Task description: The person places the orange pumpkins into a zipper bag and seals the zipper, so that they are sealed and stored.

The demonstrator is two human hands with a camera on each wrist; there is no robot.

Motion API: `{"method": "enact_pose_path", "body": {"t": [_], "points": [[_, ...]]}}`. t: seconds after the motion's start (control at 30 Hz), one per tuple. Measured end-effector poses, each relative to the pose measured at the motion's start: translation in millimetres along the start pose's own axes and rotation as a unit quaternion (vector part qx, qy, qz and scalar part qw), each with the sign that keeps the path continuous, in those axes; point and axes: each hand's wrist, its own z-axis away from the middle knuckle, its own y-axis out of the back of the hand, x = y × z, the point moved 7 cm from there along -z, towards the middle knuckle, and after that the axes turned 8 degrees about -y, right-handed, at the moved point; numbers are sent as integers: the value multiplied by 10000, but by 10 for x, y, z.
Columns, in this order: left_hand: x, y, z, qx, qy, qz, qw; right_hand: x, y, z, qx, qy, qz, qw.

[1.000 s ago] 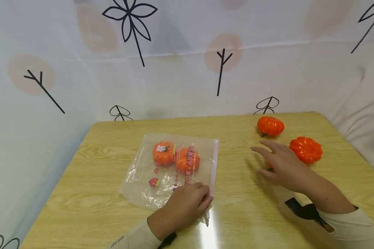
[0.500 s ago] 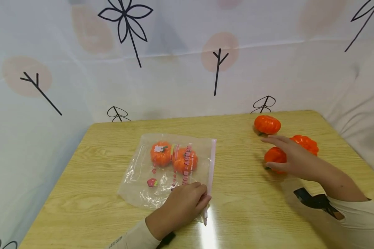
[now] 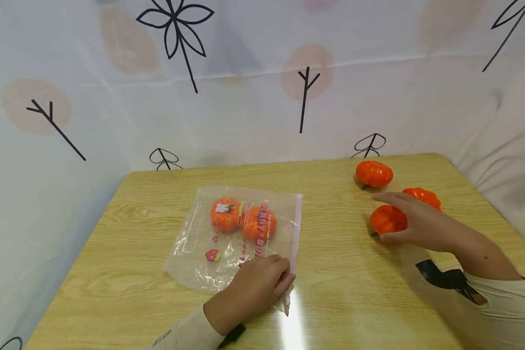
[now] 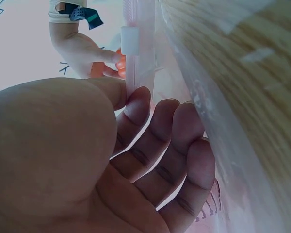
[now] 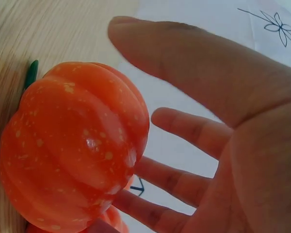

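Observation:
A clear zip bag (image 3: 190,265) with pink print lies flat left of centre, two small orange pumpkins inside: one pumpkin (image 3: 225,216) and another pumpkin (image 3: 267,226) beside it. My left hand (image 3: 255,282) pinches the bag's zip edge near its front corner; a white slider (image 4: 130,41) shows on that edge in the left wrist view. On the right, my right hand (image 3: 430,223) reaches beside a loose orange pumpkin (image 3: 386,220), thumb and fingers spread about it. In the right wrist view this pumpkin (image 5: 72,145) lies on its side, green stem towards the table.
A second loose pumpkin (image 3: 374,173) sits near the table's back edge. Another pumpkin (image 3: 424,196) is partly hidden behind my right hand. The wooden table (image 3: 127,214) meets a white patterned cloth (image 3: 245,112) at the back.
My right hand has moved right and drawn back around the near pumpkin, which was mostly hidden before. The left hand keeps its hold on the bag. The head view has shifted slightly.

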Motion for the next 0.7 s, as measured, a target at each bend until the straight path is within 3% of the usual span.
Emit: {"method": "enact_pose_path", "body": {"t": [0.47, 0.7], "points": [[-12, -13, 2, -61, 46, -2, 10000, 65, -89, 0, -205, -112, 403, 9989], [-3, 3, 6, -47, 24, -34, 10000, 12, -116, -14, -115, -61, 602, 9981]]}}
